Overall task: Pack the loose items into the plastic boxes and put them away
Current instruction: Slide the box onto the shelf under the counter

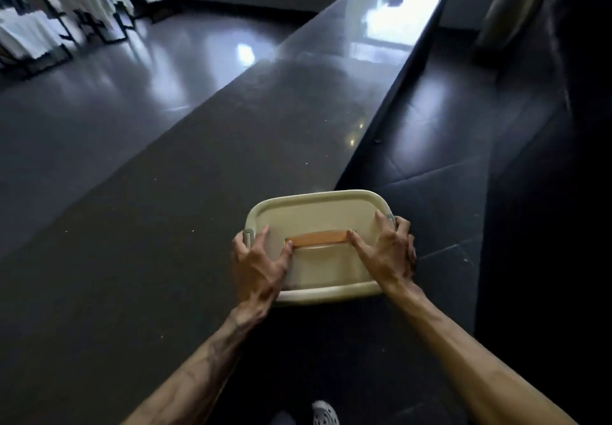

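At the near end of the dark counter (231, 126), in the head view, the lidded plastic box (318, 216) was held between both hands; whether it rested on the top or hung just above was unclear. The left hand (256, 265) and right hand (389, 252) each gripped one end, thumbs beside the orange handle (318, 237). Pressing evenly near the grey latches (248, 236) would likely seat the lid squarely.

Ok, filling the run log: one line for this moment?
left hand: grips box | right hand: grips box | lid: on, orange handle flat | place: at counter edge
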`<state>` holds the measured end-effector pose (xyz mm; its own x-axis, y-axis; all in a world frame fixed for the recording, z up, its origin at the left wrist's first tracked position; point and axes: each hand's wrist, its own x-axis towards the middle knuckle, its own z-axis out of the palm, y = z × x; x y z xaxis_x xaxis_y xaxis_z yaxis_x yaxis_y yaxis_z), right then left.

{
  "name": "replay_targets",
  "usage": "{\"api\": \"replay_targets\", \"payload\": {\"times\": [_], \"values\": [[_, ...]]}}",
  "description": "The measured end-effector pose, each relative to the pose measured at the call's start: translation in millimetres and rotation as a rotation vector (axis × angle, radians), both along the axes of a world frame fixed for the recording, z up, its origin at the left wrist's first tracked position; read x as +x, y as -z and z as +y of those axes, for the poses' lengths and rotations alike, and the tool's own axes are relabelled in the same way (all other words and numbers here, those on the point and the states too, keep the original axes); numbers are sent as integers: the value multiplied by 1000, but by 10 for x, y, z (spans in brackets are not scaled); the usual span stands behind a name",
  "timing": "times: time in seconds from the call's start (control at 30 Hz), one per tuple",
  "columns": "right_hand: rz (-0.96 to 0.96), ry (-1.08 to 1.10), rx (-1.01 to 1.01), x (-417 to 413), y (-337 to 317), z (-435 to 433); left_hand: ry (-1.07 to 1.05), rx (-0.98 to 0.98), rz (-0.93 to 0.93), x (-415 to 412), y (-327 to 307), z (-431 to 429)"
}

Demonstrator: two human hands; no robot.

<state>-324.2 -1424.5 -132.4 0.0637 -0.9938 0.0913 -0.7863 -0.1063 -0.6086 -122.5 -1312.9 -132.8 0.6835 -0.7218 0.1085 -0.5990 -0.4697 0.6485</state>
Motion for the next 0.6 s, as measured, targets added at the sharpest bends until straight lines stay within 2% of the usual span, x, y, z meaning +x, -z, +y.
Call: {"api": "replay_targets", "payload": {"times": [0.17, 0.3, 0.4, 0.6], "values": [[19, 299, -29, -767, 51, -250, 274, 36, -34, -531, 51, -836], [-104, 506, -22, -1285, 123, -346, 496, 57, -19, -1003, 104, -1411], [-123, 681, -29, -1589, 137, -352, 661, 66, 9, -1354, 109, -1777], [-25, 1052, -47, -2044, 60, -121, 1042, 28, 49, -2068, 75, -2325]]}}
